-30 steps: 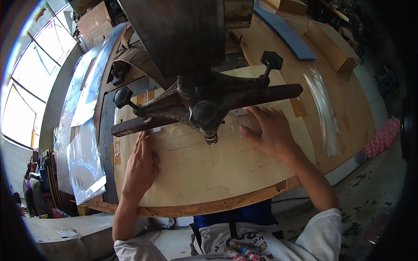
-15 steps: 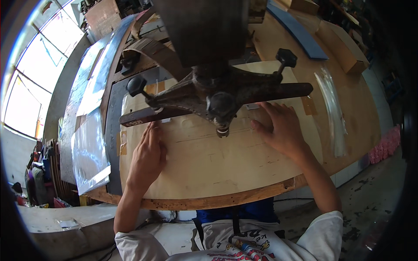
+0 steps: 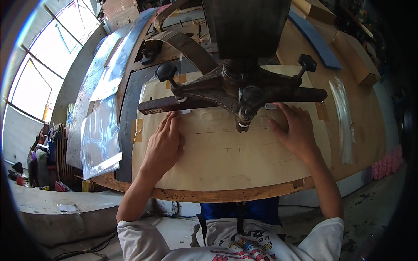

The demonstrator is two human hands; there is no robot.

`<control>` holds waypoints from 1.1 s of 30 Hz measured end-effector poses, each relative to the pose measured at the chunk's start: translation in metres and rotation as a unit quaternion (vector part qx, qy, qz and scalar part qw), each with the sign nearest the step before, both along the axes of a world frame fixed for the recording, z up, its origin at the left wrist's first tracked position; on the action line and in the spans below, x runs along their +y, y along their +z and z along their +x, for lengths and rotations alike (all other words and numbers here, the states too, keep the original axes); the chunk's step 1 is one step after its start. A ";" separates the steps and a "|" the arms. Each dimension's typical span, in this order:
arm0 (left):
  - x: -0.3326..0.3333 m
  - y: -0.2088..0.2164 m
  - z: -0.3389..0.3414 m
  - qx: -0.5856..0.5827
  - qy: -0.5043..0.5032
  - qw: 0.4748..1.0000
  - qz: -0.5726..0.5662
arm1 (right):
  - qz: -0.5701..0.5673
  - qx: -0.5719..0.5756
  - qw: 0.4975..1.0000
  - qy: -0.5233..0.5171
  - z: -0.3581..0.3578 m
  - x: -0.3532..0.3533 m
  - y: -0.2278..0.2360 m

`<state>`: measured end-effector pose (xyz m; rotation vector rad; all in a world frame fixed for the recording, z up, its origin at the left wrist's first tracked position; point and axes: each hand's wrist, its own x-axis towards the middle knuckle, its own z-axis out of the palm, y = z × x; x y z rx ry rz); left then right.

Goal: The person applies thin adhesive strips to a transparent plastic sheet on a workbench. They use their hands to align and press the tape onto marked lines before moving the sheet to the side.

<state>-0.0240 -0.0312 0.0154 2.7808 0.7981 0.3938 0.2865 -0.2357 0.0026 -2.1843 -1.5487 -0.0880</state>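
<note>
Fingers [image 3: 173,125] beyond worktable's [image 3: 217,196] near edge, left hand [image 3: 164,148] narrow, grip unclear, right hand [image 3: 300,132] wide: pinchable upon bar [image 3: 300,94] descent.

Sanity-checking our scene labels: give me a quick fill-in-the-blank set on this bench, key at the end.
1. The left hand has its fingertips by the ____ half of the dark metal bar.
2. Of the two hands, the ____ one is nearer the bundle of clear strips.
3. The long flat strip beside the cardboard box is coloured ____.

Missing words: left; right; blue.
</note>
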 end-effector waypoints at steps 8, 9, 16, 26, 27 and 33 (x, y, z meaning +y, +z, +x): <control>-0.007 0.010 0.003 0.036 -0.024 0.998 0.035 | 0.001 -0.008 1.000 0.006 0.000 -0.003 -0.003; -0.007 0.011 0.003 0.036 -0.024 0.998 0.035 | 0.000 -0.009 1.000 0.007 0.000 -0.003 -0.002; -0.016 0.010 0.006 0.026 -0.044 0.999 0.007 | 0.004 -0.105 0.994 0.011 0.001 -0.017 -0.003; -0.142 0.016 -0.060 -0.030 -0.085 0.996 -0.028 | 0.093 0.070 0.970 -0.213 0.093 -0.158 0.050; -0.150 0.005 -0.059 -0.057 -0.076 0.995 -0.019 | 0.085 0.012 0.969 -0.231 0.110 -0.167 0.043; -0.211 -0.014 -0.050 -0.307 -0.026 0.950 -0.057 | 0.052 -0.062 0.961 -0.266 0.137 -0.159 0.017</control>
